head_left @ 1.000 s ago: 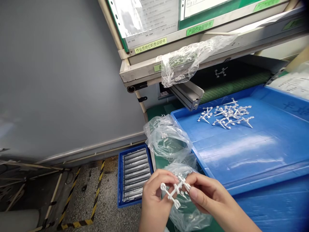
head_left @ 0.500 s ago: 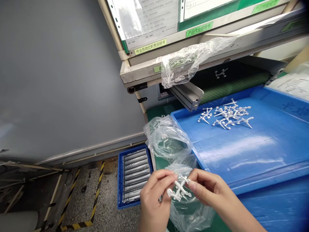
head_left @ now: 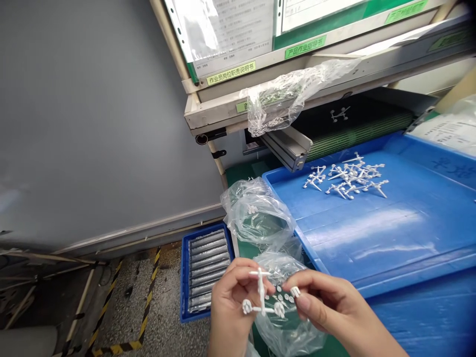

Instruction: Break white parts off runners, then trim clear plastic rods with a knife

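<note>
Along the left of the frame runs a grey wall (head_left: 92,124), and below it, at lower left, a speckled floor (head_left: 167,302) carries a strip of yellow-and-black hazard tape (head_left: 148,302). Right of that, at bottom centre, sits one small dark-blue tray (head_left: 206,272) holding about eight silver-grey bars in rows.

The left hand (head_left: 232,310) is next, its thumb and fingers closed in a firm pinch on one white moulded plastic part (head_left: 261,297), a branched piece with round knobbed ends, held upright over a clear plastic bag (head_left: 286,322). Small white bits show through that bag, too blurred to count. The right hand (head_left: 329,310) is just beside it, fingers curled and nearly closed, with a white knob (head_left: 295,291) at the fingertips; whether it is gripped, or joined to the held part, I can't tell.

Two more clear bags sit higher: one (head_left: 256,213) on the green mat (head_left: 241,174), one (head_left: 286,96) draped from the beige shelf frame (head_left: 260,96), under five green labels. At right, one large blue tray (head_left: 394,238) holds a loose heap of roughly a dozen white parts (head_left: 347,176), tangled too closely for an exact count. One more white part (head_left: 340,114) lies on the dark ribbed belt (head_left: 360,131) behind.
</note>
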Demonstrator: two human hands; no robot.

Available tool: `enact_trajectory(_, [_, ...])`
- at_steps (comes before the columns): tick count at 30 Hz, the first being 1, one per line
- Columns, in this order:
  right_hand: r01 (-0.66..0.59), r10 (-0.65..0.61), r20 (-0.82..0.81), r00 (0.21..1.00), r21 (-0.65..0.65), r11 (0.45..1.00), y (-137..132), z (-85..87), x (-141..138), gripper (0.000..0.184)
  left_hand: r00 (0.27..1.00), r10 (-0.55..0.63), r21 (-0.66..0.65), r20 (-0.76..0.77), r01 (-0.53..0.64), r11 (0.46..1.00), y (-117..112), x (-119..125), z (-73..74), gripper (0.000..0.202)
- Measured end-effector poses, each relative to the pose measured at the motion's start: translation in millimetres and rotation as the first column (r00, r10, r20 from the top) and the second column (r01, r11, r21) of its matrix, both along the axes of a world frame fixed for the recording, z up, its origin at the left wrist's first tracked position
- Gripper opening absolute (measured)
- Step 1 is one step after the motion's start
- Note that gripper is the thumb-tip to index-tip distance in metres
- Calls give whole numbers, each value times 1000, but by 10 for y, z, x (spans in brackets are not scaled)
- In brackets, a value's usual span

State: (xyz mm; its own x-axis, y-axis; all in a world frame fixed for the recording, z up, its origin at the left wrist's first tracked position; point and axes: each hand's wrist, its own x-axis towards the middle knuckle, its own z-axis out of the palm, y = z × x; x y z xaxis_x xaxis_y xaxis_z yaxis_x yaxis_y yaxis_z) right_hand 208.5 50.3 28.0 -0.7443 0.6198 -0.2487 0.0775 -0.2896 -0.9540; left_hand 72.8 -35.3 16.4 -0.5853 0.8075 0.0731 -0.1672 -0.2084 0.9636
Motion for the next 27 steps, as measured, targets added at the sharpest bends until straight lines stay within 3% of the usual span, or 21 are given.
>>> enact_trajectory(3, [14,-12,-17,1000,79,997,-20,12,8,21,996,-84,32,41,83,996,14,16,-54,10])
enact_trajectory(8, [26,-15,-38,999,304,952,-24,-6,40,16,995,-70,37,72,67,997,30,22,-53,10])
enact_trajectory(11, [104,-63,-104,993,461,881,-32,-6,52,11,987,-76,61,140,68,996,43,40,-26,11])
enact_trajectory(17, [143,23,-222,975,698,701,-28,12,57,35,970,-169,101,174,154,983,28,100,-32,11])
enact_trajectory(22, [132,10,-176,984,778,615,-28,54,57,28,958,-163,15,237,164,986,30,157,45,14])
enact_trajectory(27, [128,21,-167,986,821,557,-36,17,77,37,892,-286,105,351,266,958,39,191,68,20])
